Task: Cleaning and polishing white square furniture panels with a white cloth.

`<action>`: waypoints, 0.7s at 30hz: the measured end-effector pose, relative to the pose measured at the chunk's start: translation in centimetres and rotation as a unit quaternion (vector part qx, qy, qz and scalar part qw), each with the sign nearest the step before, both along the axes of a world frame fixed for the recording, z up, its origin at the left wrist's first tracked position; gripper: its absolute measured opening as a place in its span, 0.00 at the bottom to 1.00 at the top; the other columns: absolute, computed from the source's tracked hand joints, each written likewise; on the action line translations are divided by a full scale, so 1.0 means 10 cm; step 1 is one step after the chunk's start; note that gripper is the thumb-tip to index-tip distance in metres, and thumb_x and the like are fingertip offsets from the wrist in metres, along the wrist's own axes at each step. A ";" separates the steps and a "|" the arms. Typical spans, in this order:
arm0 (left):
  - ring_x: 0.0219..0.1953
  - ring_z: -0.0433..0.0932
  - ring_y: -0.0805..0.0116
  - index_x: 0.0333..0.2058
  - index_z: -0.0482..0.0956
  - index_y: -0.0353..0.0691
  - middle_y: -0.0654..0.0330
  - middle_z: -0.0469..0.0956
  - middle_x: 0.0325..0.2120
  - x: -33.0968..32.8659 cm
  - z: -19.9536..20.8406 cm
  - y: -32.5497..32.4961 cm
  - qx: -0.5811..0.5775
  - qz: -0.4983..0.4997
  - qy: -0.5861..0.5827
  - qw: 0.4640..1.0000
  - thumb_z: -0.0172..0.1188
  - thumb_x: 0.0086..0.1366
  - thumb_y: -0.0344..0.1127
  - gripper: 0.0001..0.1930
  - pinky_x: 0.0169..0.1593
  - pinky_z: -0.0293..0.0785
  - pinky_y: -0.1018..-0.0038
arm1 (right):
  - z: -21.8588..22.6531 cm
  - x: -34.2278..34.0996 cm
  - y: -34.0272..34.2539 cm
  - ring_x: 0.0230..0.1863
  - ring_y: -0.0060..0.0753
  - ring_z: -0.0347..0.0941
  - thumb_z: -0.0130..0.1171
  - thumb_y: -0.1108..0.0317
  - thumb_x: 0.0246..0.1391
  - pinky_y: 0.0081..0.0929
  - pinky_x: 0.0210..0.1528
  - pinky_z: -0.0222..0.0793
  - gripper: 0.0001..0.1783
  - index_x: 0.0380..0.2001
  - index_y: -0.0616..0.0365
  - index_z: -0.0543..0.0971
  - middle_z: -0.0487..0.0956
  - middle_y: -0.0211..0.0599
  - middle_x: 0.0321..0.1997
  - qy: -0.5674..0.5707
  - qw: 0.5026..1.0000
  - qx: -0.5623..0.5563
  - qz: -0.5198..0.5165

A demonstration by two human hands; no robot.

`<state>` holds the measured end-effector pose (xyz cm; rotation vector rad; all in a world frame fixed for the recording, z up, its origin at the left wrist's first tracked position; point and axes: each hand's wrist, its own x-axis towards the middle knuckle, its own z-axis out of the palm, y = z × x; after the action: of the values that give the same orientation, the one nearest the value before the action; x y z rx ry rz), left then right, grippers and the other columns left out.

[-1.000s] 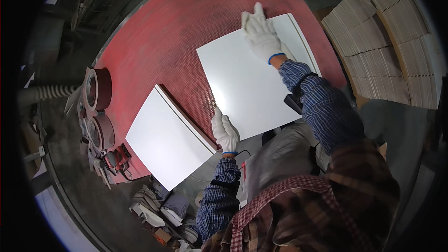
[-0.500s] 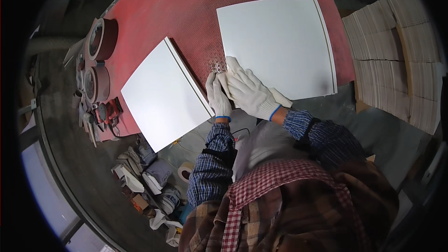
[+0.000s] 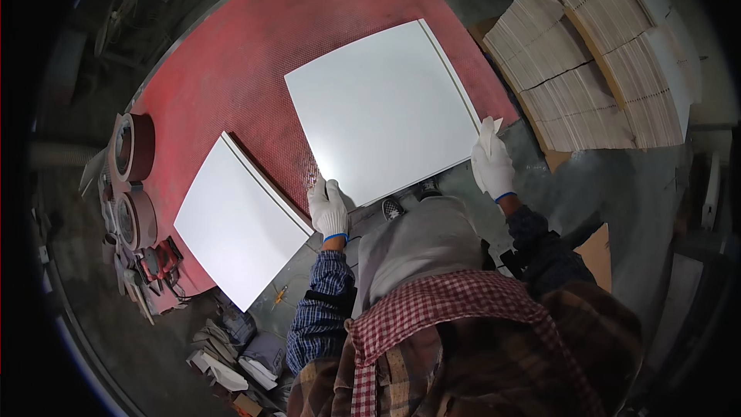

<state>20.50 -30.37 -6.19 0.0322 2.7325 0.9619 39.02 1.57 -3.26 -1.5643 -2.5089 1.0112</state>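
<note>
White square panel [image 3: 386,108] lies flat on the red round surface [image 3: 255,54], held at its two near corners. Going from the left: two rolls of brown tape [image 3: 133,177] stand at the surface's left rim, with a red tool just below them. Next comes a second white panel [image 3: 235,228], overhanging the near edge, well apart from the held one. The left hand [image 3: 327,207], in a white glove, grips the near left corner, fingers curled over the edge. The right hand [image 3: 492,164], also gloved, pinches the near right corner together with a scrap of white cloth. Further right, stacks of pale boards [image 3: 587,54] stand beside the surface.
</note>
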 end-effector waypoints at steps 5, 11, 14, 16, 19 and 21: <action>0.48 0.77 0.48 0.61 0.76 0.37 0.44 0.77 0.47 0.14 -0.03 0.00 -0.039 -0.033 0.016 0.999 0.55 0.73 0.46 0.25 0.53 0.73 0.60 | -0.20 0.32 -0.06 0.57 0.52 0.77 0.58 0.56 0.61 0.43 0.61 0.70 0.27 0.62 0.52 0.75 0.80 0.43 0.57 0.055 0.996 0.048 -0.043; 0.47 0.78 0.43 0.64 0.68 0.35 0.43 0.76 0.48 0.59 0.01 -0.30 -0.098 -0.126 0.045 0.986 0.53 0.74 0.43 0.26 0.50 0.76 0.55 | -0.03 0.85 -0.23 0.46 0.35 0.79 0.57 0.63 0.61 0.32 0.48 0.76 0.21 0.55 0.58 0.77 0.80 0.36 0.45 0.262 0.937 -0.178 -0.147; 0.52 0.73 0.41 0.62 0.63 0.28 0.42 0.70 0.55 0.75 0.05 -0.26 -0.138 -0.166 0.069 0.974 0.57 0.69 0.44 0.31 0.54 0.72 0.51 | 0.07 0.90 -0.10 0.35 0.23 0.76 0.58 0.67 0.60 0.25 0.36 0.75 0.17 0.52 0.59 0.78 0.77 0.28 0.37 0.303 0.871 -0.340 -0.185; 0.53 0.71 0.43 0.62 0.63 0.29 0.43 0.69 0.55 0.79 0.32 -0.03 -0.150 -0.225 0.154 0.950 0.62 0.65 0.47 0.35 0.56 0.69 0.51 | 0.14 0.93 -0.09 0.30 0.19 0.74 0.59 0.68 0.60 0.22 0.31 0.73 0.16 0.50 0.59 0.79 0.75 0.26 0.34 0.296 0.860 -0.369 -0.190; 0.58 0.64 0.44 0.62 0.65 0.32 0.45 0.64 0.58 0.83 0.88 0.30 -0.109 -0.399 0.179 0.893 0.70 0.55 0.53 0.43 0.62 0.59 0.48 | 0.37 0.89 -0.08 0.27 0.20 0.73 0.60 0.67 0.60 0.21 0.29 0.71 0.14 0.48 0.58 0.80 0.76 0.26 0.32 0.294 0.860 -0.366 -0.200; 0.59 0.64 0.43 0.63 0.64 0.32 0.44 0.64 0.59 0.88 1.25 0.44 -0.081 -0.443 0.189 0.872 0.71 0.53 0.52 0.45 0.62 0.59 0.47 | 0.86 0.79 -0.15 0.27 0.19 0.73 0.60 0.67 0.60 0.22 0.28 0.71 0.14 0.47 0.59 0.80 0.76 0.26 0.32 0.335 0.856 -0.361 -0.156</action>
<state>29.26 -25.94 6.30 1.4300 2.5825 0.4669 46.91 0.07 5.31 -1.2929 -1.4098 2.1115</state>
